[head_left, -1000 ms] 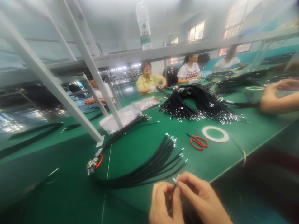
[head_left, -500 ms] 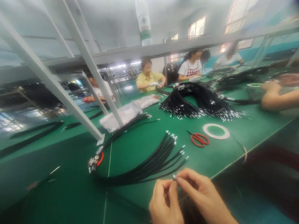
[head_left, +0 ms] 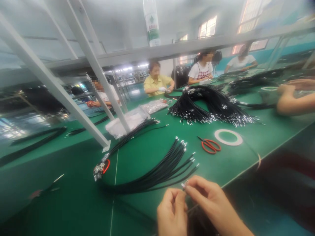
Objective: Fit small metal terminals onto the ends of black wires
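Note:
At the table's front edge my left hand [head_left: 172, 209] and my right hand [head_left: 209, 203] are close together, both in a pinch. Between their fingertips shows the small pale, shiny end of a thin dark cable [head_left: 183, 186]; most of it is hidden by the fingers. Just beyond my hands lies a curved bundle of black cables [head_left: 147, 180] with silver tips. Its left end is gathered in a cluster of metal parts [head_left: 99, 171], beside a red loop. Red-handled scissors [head_left: 210, 146] and a white tape roll [head_left: 218, 133] rest on the green table farther right.
A large heap of black cables [head_left: 206, 101] lies at the back. White shelf posts [head_left: 81, 118] rise on the left, near clear plastic bags [head_left: 128, 119]. Co-workers sit across the table; another person's arms [head_left: 290, 98] reach in at the right edge.
My fingertips have shifted slightly around the small cable end, with the left hand a little lower and a small gap opening between the hands. The things on the table stay put.

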Tool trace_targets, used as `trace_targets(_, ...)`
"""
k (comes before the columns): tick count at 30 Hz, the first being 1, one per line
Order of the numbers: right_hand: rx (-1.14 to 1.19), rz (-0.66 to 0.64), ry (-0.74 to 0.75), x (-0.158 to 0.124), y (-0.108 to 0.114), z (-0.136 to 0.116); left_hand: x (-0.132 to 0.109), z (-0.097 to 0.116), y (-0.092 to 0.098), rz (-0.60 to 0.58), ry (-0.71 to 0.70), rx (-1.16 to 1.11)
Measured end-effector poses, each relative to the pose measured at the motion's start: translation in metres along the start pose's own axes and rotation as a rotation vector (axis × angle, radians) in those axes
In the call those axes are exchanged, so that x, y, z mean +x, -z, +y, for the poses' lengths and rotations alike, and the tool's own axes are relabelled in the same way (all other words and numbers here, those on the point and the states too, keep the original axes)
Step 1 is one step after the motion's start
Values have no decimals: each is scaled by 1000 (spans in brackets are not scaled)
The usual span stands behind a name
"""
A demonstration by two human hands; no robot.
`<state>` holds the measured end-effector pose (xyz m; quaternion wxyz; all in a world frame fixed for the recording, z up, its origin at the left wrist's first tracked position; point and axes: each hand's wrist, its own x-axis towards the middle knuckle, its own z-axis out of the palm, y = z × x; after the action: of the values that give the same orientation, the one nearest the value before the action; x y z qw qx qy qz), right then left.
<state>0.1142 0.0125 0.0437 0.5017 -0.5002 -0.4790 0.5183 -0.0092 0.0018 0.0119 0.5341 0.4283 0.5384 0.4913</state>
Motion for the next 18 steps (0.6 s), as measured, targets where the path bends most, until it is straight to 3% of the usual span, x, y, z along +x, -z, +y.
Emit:
trace_targets(10, 22, -122, -24, 0, 2, 1, 0, 19, 9, -227, 200, -172)
trace_targets(18, 94, -246, -84, 1, 6, -5, 5, 18, 23, -433, 261, -229)
